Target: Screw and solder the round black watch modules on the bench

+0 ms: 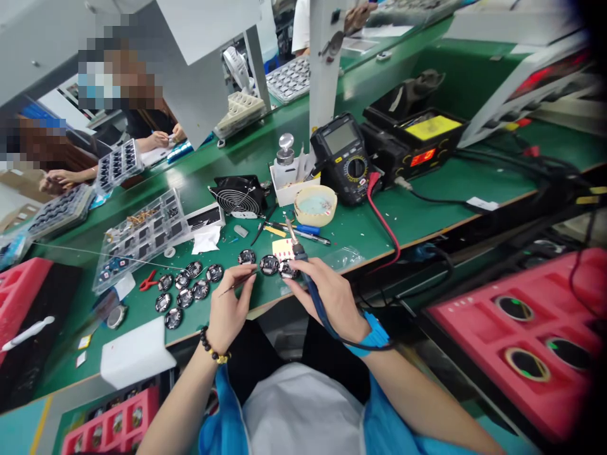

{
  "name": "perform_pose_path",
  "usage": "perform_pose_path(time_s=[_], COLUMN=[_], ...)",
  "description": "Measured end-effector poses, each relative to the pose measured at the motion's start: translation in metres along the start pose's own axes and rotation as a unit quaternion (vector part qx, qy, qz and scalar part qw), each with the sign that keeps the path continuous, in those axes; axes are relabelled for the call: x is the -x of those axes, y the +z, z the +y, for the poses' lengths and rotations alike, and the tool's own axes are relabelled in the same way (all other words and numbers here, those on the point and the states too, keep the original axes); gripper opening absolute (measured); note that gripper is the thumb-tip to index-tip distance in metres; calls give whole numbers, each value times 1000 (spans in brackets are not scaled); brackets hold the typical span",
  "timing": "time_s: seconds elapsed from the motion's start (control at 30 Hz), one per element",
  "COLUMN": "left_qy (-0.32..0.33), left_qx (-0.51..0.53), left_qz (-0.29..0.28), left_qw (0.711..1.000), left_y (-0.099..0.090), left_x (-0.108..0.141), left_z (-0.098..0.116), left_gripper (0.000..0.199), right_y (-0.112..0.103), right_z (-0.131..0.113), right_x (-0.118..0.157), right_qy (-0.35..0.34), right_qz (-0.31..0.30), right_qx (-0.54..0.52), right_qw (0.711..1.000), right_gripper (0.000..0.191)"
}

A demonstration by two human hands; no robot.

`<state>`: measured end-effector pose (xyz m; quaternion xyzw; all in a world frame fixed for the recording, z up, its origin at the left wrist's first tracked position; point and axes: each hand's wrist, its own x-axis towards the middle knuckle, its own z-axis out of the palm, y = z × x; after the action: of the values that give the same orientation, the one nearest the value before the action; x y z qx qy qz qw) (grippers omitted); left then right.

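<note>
My right hand (334,297) is closed around a soldering iron (298,248), its metal tip pointing up and away from me. The fingers of that hand also touch a round circuit board (286,270) at the table edge. Beside it lie a second round board (269,265) and a third (246,256). In my left hand (228,309) are thin dark tweezers (236,285), pinched between thumb and fingers, close to these boards. Several more round boards (184,297) lie to the left. Just beyond the boards is a yellow-white piece with red marks (283,248).
A multimeter (345,158), soldering station (417,148), cream bowl (315,205) and fan (239,196) stand behind. Left are a compartment tray (142,237) and red clip (148,281). Red foam trays (474,316) sit at the right. Co-workers' hands (164,138) show across the bench.
</note>
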<state>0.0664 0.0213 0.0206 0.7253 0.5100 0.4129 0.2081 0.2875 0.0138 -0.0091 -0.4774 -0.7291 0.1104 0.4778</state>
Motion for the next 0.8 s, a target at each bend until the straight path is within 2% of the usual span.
perform_pose_path(time_s=[0.17,0.4,0.53,0.8], left_qy=[26,80,105,61], left_qx=[-28,-112,-142,-102], left_qz=[-22,-46,-56,-20], left_qw=[999,989,983,993], left_y=[8,6,6,10], left_x=[-3,-2,-2,0], left_z=[-3,-3,-3,-5], left_gripper=[11,14,16,14], right_y=[1,4,6,5], right_z=[-1,2,4,7], right_x=[0,3,3,2], right_qy=[-15,-24,-33,-32], right_qz=[-18,-28,-14,5], right_qx=[-7,-9,-16,-20], right_qw=[1000,999,999,999], right_gripper=[27,29,29,29])
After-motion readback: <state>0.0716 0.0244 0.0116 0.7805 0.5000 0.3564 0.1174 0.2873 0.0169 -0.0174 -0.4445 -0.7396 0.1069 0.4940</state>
